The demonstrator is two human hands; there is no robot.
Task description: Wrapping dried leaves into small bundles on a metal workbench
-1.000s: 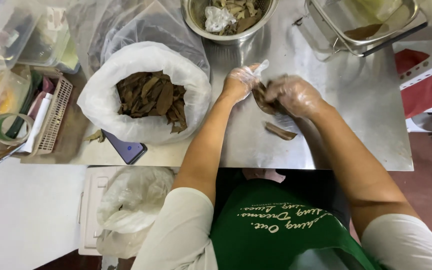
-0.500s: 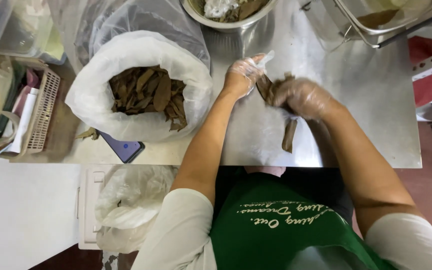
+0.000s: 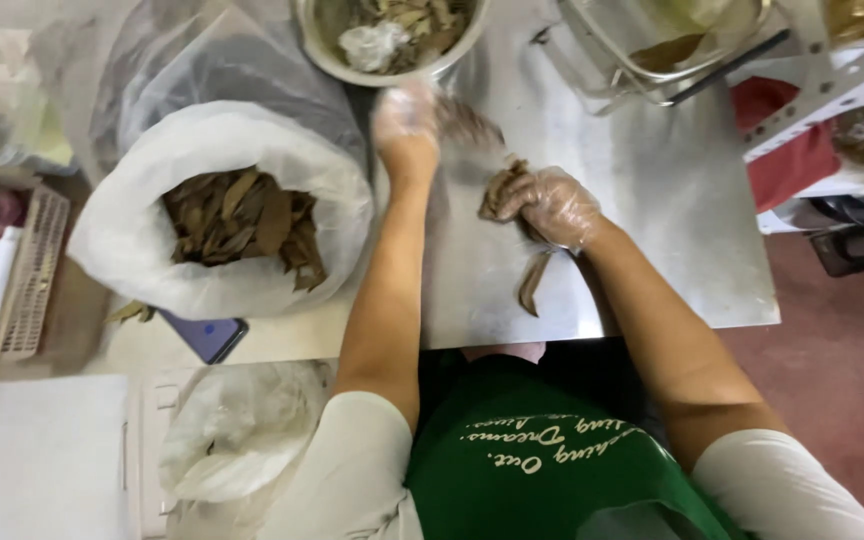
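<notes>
My right hand (image 3: 552, 205), in a clear plastic glove, grips a small bunch of dried brown leaves (image 3: 504, 188) just above the steel table (image 3: 672, 240). My left hand (image 3: 407, 120), also gloved, is blurred and reaches toward the steel bowl (image 3: 392, 40) of leaf scraps at the far edge; I cannot make out anything in it. One loose dried leaf (image 3: 532, 282) lies on the table near my right wrist. A big white plastic bag (image 3: 222, 225) full of dried leaves stands to the left of my left arm.
A clear container on a wire rack (image 3: 652, 50) sits at the far right. A phone (image 3: 210, 335) lies by the bag. A pale plastic basket (image 3: 27, 275) stands at the far left. A crumpled plastic bag (image 3: 242, 425) lies below the table edge.
My left hand has left the bunch of leaves and swung up toward the steel bowl. My right hand keeps hold of the bunch. The view has shifted slightly.
</notes>
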